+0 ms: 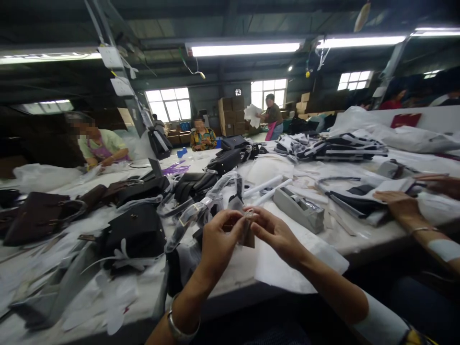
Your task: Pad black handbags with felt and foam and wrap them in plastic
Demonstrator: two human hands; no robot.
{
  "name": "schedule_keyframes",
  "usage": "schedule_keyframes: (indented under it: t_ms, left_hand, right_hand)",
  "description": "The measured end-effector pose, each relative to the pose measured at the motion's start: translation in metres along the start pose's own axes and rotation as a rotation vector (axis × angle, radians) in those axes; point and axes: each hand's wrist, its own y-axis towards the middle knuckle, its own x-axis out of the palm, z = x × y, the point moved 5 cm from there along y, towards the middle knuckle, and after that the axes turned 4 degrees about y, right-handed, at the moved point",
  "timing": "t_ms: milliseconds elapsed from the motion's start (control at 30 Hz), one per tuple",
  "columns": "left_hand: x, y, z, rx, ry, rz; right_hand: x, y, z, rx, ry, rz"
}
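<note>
My left hand (pixel 217 242) and my right hand (pixel 275 232) meet above the table's near edge. Both pinch a small clear plastic sleeve with a brown tag (pixel 247 230) between their fingertips. A strap wrapped in clear plastic (pixel 201 208) runs up and away from my left hand. Under my right hand lies a white sheet (pixel 305 266) that hangs over the table edge. A black handbag (pixel 134 230) sits to the left of my left hand. A silver bangle circles my left wrist.
A grey tape dispenser (pixel 300 208) stands just beyond my right hand. Dark bags (pixel 39 215) and plastic wrap crowd the white table (pixel 359 239). A co-worker's hands (pixel 398 201) rest on packed goods at the right. Other people work at the far side, near stacked cartons (pixel 232 115).
</note>
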Motion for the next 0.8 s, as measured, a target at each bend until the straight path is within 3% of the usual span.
schedule_keyframes:
  t_ms: [167,400,500,667,800]
  left_hand:
    - [-0.002,-0.003,-0.016,-0.154,-0.215,-0.119]
    - [-0.02,-0.007,-0.03,-0.293,-0.345,-0.046]
    - [-0.024,-0.009,-0.032,-0.287,-0.302,-0.027]
    - [-0.015,-0.011,-0.035,-0.268,-0.096,-0.251]
    - [-0.015,-0.01,-0.028,-0.179,0.128,-0.299]
  right_hand:
    - [-0.001,-0.007,0.011,0.01,-0.087,0.048]
    - [-0.021,-0.016,0.004,-0.025,-0.383,0.113]
    - [-0.027,-0.02,0.001,-0.037,-0.422,0.171]
    - [-0.034,-0.022,-0.004,-0.06,-0.44,0.242]
    - [-0.042,-0.022,-0.01,-0.126,-0.486,0.31]
